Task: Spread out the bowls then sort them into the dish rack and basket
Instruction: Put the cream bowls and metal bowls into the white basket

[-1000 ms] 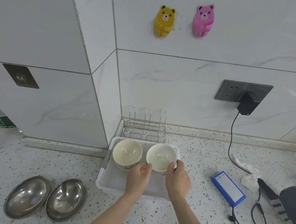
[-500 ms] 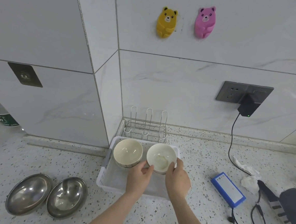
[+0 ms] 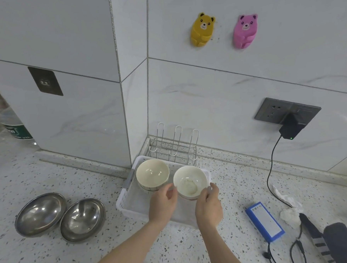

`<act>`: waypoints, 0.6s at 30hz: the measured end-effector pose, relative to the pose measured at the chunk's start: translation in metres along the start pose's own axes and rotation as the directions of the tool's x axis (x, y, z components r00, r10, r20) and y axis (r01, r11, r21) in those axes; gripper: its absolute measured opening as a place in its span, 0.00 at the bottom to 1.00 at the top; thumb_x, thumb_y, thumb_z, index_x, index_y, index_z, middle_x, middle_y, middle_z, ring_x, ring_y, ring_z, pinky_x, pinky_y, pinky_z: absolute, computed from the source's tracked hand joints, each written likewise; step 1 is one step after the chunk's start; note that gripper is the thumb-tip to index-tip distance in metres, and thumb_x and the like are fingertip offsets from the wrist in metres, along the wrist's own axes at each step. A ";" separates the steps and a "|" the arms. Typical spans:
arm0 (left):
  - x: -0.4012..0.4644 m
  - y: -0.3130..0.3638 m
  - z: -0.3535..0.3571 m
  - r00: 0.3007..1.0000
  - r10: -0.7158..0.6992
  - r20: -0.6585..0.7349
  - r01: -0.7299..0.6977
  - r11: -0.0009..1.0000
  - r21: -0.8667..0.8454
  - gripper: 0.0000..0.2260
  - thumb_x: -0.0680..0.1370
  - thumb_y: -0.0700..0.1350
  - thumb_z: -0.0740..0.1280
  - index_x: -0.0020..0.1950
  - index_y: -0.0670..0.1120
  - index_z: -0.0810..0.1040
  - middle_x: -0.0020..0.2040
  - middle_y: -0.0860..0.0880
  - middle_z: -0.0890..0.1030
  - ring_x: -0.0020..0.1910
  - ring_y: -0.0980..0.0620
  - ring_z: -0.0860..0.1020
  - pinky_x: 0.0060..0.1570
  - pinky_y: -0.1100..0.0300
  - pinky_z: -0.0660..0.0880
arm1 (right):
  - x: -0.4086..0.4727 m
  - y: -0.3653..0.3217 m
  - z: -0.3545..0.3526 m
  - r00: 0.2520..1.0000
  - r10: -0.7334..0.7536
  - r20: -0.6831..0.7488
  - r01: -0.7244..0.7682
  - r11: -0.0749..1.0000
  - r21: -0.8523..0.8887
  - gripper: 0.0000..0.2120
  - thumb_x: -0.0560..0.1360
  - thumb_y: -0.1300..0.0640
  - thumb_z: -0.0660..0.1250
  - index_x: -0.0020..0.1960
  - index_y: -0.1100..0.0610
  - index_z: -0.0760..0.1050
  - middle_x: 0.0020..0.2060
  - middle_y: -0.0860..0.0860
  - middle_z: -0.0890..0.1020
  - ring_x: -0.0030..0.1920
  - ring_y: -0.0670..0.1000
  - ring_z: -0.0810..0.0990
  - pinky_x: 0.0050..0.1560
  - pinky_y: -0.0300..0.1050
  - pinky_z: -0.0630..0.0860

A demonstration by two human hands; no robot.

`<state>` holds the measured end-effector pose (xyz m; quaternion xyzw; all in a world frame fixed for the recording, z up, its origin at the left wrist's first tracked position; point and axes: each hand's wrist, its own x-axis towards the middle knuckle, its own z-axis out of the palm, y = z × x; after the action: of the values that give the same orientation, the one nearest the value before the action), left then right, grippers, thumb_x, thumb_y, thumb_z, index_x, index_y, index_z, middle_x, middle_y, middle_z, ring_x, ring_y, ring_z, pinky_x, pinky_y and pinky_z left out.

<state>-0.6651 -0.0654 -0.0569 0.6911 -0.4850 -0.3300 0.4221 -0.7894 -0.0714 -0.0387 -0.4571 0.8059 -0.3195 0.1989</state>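
Note:
A white plastic basket [image 3: 124, 202] sits in the counter corner with two ceramic bowls in it. The cream bowl [image 3: 152, 172] is at the back left and the white bowl [image 3: 188, 181] at the back right. My left hand [image 3: 162, 202] grips the white bowl's left side. On its right rim is my right hand [image 3: 208, 204], thumb and fingers curled over the edge. A wire dish rack [image 3: 175, 145] stands empty right behind the basket, against the wall. Two steel bowls [image 3: 40, 212] [image 3: 82, 218] lie side by side on the counter to the left.
A blue box [image 3: 264, 221], crumpled tissue [image 3: 289, 215], black cables and a dark strap lie at the right. A charger [image 3: 291, 128] is plugged into the wall socket, its cable hanging down to the counter. A tiled pillar stands left of the rack.
Both hands stay on the white bowl in the basket's right side. The bowl has barely moved. Only the view has drifted slightly.

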 end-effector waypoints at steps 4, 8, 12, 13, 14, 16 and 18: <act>-0.010 0.007 -0.003 0.997 0.046 -0.054 -0.049 0.997 -0.065 0.09 0.80 0.44 0.66 0.58 0.46 0.81 0.44 0.54 0.84 0.43 0.63 0.79 0.39 0.77 0.71 | 0.001 0.001 -0.001 0.998 0.046 -0.040 -0.043 0.996 0.082 0.17 0.82 0.51 0.51 0.67 0.53 0.70 0.47 0.55 0.85 0.41 0.55 0.77 0.42 0.47 0.69; -0.024 0.013 -0.025 0.992 0.122 0.018 -0.116 0.971 -0.207 0.10 0.81 0.40 0.65 0.60 0.48 0.79 0.43 0.54 0.85 0.39 0.65 0.79 0.40 0.71 0.73 | -0.001 0.001 -0.004 0.996 0.067 -0.059 -0.058 0.988 0.141 0.15 0.82 0.52 0.53 0.65 0.53 0.72 0.42 0.54 0.83 0.38 0.53 0.75 0.40 0.45 0.67; -0.044 0.003 -0.064 0.993 0.117 -0.025 -0.119 0.940 -0.319 0.10 0.81 0.41 0.64 0.55 0.56 0.78 0.38 0.55 0.84 0.33 0.61 0.76 0.35 0.65 0.74 | -0.009 -0.006 -0.010 0.990 0.102 -0.102 -0.071 0.962 0.264 0.14 0.82 0.53 0.54 0.64 0.53 0.72 0.34 0.46 0.77 0.36 0.50 0.74 0.41 0.46 0.69; -0.048 -0.002 -0.076 0.995 0.092 -0.046 -0.102 0.934 -0.341 0.10 0.82 0.42 0.63 0.55 0.56 0.79 0.39 0.55 0.84 0.33 0.59 0.76 0.35 0.64 0.75 | -0.015 -0.011 -0.011 0.989 0.100 -0.111 -0.063 0.951 0.302 0.14 0.82 0.53 0.54 0.63 0.52 0.73 0.33 0.45 0.77 0.35 0.49 0.74 0.41 0.46 0.69; -0.051 -0.008 -0.089 0.996 0.063 -0.070 -0.084 0.929 -0.361 0.09 0.82 0.42 0.63 0.55 0.56 0.79 0.39 0.55 0.84 0.32 0.58 0.75 0.34 0.64 0.74 | -0.022 -0.016 -0.011 0.990 0.085 -0.116 -0.041 0.939 0.341 0.13 0.81 0.54 0.54 0.62 0.51 0.73 0.32 0.46 0.77 0.34 0.48 0.74 0.39 0.46 0.70; -0.057 -0.021 -0.116 0.992 0.010 -0.129 -0.058 0.926 -0.374 0.08 0.81 0.43 0.64 0.53 0.55 0.79 0.38 0.54 0.83 0.31 0.58 0.75 0.34 0.64 0.74 | -0.042 -0.029 -0.011 0.993 0.022 -0.113 0.028 0.904 0.427 0.12 0.80 0.56 0.56 0.59 0.50 0.74 0.31 0.48 0.77 0.33 0.48 0.74 0.36 0.44 0.70; -0.059 -0.036 -0.143 0.981 -0.035 -0.191 -0.036 0.933 -0.357 0.05 0.81 0.45 0.64 0.52 0.52 0.79 0.36 0.51 0.82 0.32 0.57 0.76 0.35 0.62 0.75 | -0.066 -0.043 -0.006 0.994 -0.060 -0.086 0.095 0.859 0.503 0.11 0.80 0.58 0.57 0.56 0.48 0.75 0.32 0.49 0.78 0.34 0.49 0.75 0.35 0.43 0.72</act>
<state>-0.5459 0.0343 -0.0255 0.6311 -0.3732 -0.3441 0.5865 -0.7333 -0.0292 -0.0026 -0.4100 0.6811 -0.5426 0.2714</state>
